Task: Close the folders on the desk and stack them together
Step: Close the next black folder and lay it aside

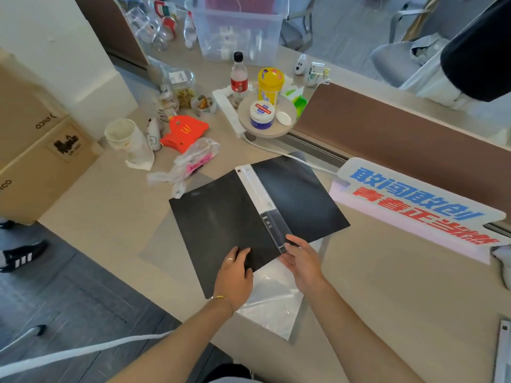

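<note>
A black folder (221,217) lies spread open, covers outward, in the middle of the desk (387,286), its white and clear spine strip running down the centre. It rests on top of a grey translucent folder (163,239) and a clear one (273,299) that stick out beneath it. My left hand (235,275) holds the near edge of the black folder's left cover. My right hand (302,261) grips the near end of the spine. Another folder edge (503,352) shows at the far right.
Clutter fills the back of the desk: a paper cup (121,134), a red carton (184,131), a plastic bag (190,161), bottles, a power strip (229,111) with cable. A printed sign (414,200) lies to the right. Cardboard boxes (36,150) stand left.
</note>
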A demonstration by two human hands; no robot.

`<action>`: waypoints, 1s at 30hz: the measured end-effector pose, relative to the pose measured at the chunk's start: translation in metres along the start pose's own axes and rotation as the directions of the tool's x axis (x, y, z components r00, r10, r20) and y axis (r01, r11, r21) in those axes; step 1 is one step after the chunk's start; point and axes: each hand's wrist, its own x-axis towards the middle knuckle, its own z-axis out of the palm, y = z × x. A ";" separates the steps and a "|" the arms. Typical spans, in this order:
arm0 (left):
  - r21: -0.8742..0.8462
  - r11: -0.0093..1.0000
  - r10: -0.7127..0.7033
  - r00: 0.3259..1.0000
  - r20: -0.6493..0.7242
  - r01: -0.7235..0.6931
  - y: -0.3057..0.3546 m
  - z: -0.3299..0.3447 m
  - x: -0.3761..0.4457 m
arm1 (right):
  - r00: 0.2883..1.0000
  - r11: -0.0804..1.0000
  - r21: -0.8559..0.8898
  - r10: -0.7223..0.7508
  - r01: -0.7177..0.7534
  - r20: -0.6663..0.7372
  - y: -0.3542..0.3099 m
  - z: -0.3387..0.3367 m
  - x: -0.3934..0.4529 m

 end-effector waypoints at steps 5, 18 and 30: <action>-0.055 0.997 0.049 0.993 -0.108 -0.055 0.014 -0.018 -0.014 | 0.992 0.992 -0.007 -0.123 0.123 -0.042 -0.024 0.008 -0.016; -0.709 0.695 -0.283 0.953 -0.111 0.123 0.102 -0.093 -0.012 | 0.928 0.932 -0.082 -0.339 0.354 0.151 -0.050 0.010 -0.103; -0.882 0.463 -0.362 0.888 -0.282 -0.091 0.141 -0.108 -0.046 | 0.794 0.837 -0.148 -0.422 0.527 0.438 -0.056 -0.005 -0.139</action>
